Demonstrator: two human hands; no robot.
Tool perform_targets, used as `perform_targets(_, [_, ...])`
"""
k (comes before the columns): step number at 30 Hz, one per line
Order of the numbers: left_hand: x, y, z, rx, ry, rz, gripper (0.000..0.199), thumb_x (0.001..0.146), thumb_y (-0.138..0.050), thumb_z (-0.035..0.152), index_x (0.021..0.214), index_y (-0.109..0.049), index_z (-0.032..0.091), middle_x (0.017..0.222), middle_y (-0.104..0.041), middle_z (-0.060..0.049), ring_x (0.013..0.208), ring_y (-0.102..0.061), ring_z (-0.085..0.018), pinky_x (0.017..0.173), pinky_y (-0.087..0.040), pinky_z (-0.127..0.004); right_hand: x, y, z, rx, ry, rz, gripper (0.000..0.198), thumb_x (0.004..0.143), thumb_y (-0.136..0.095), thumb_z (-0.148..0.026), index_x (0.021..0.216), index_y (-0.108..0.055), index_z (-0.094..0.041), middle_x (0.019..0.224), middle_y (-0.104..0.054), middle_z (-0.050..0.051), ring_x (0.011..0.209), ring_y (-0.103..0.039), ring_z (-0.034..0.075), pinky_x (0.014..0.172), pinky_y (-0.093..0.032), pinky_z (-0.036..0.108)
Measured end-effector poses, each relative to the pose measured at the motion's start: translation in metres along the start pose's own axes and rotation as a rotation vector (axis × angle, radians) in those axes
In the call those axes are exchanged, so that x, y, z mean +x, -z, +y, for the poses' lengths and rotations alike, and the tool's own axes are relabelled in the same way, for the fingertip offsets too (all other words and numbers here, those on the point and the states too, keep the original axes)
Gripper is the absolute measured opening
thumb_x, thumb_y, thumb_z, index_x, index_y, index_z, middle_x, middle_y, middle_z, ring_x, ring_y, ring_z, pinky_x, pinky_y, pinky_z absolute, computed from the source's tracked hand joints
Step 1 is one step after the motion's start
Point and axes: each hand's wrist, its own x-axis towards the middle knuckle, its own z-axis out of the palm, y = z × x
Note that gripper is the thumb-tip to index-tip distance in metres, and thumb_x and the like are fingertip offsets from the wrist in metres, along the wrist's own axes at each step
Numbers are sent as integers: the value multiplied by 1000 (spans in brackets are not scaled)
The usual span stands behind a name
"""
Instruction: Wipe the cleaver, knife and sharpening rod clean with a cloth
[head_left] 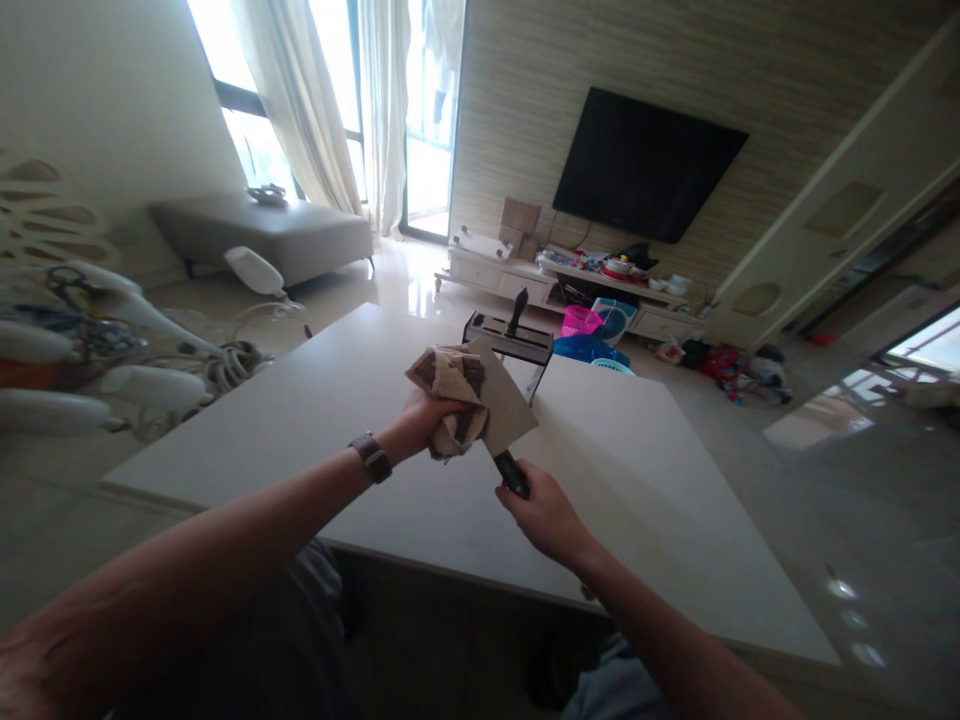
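My right hand (pixel 546 512) is closed round the black handle of a cleaver (pixel 508 402), whose broad grey blade points up and away over the table. A bunched beige and brown cloth (pixel 459 375) is gripped in my left hand (pixel 420 425), with the thumb lying across it. The cloth meets the left edge of the blade; whether it wraps round behind the blade is hidden. Just past the blade stands a knife block (pixel 517 335) with a dark top and one black handle sticking up from it.
Both hands are above a large pale table (pixel 637 470). Beyond it are a pink basket (pixel 581 321), a low white cabinet (pixel 487 273) with assorted items, and a wall-mounted television (pixel 649 165). Coiled hoses (pixel 236 365) and white pieces lie at left, near a grey bench (pixel 262 235).
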Motion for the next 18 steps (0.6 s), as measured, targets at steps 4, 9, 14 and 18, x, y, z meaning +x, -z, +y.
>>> perform_targets(4, [10,16,7,-60,-32,70,61,48,-93,16,104,-69,15,100,-76,-8,87,-72,-26,77,-62,-38,-8,1,1,8,13,-53,11,84,-61,-29,79,-58,-20,69,-54,-3,65,-47,15,61,-32,27])
perform_targets(9, [11,21,9,-184,28,62,58,53,-91,16,106,-68,15,100,-76,-7,88,-73,-24,77,-63,-37,-11,-1,1,7,4,-60,13,84,-62,-29,77,-57,-19,68,-52,-2,64,-47,14,60,-31,27])
perform_targets(14, [2,5,2,-325,149,67,51,59,-89,16,106,-69,12,97,-76,-9,79,-73,-23,70,-63,-35,-5,-12,0,78,-7,-43,14,85,-61,-31,79,-55,-20,70,-53,-2,65,-48,14,61,-33,27])
perform_targets(18, [-12,-16,-14,-353,198,6,47,60,-89,15,104,-71,14,100,-77,-10,80,-74,-23,72,-63,-35,4,-22,-1,65,-39,-23,12,85,-59,-30,81,-53,-21,70,-53,-3,64,-47,14,61,-31,27])
